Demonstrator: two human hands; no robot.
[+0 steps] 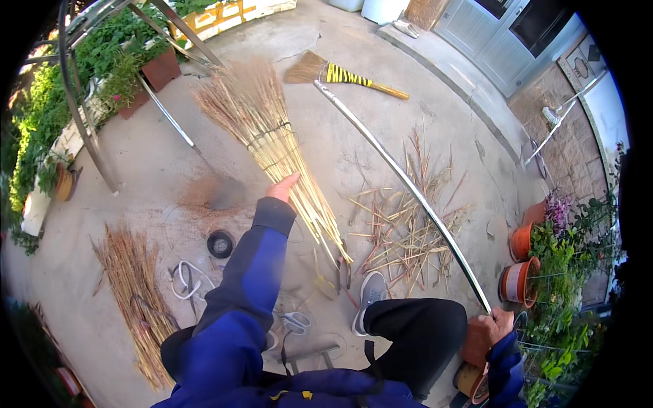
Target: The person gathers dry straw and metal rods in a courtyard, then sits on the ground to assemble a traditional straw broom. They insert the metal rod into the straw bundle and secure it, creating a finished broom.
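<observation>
A large straw broom [275, 146], bound with dark bands partway down, slants before me with its brushy end toward the far left and its stalk ends near my shoe. My left hand [283, 187] is closed on its stalks just below the bands; most of the fingers are hidden. On the right, my right hand [500, 325] is wrapped round the near end of a long, shiny metal pole [408, 180]. The pole runs diagonally to the far middle, passing over scattered stalks. Its far end is close to a smaller broom [348, 76] with yellow-and-black striped binding.
Loose cut stalks [415, 234] litter the ground right of my shoe [371, 296]. A straw bundle [139, 299], a white strap [190, 280], a black ring-shaped object [220, 243] and scissors [296, 322] lie leftward. Potted plants [520, 282] line the right; a metal frame [85, 122] stands left.
</observation>
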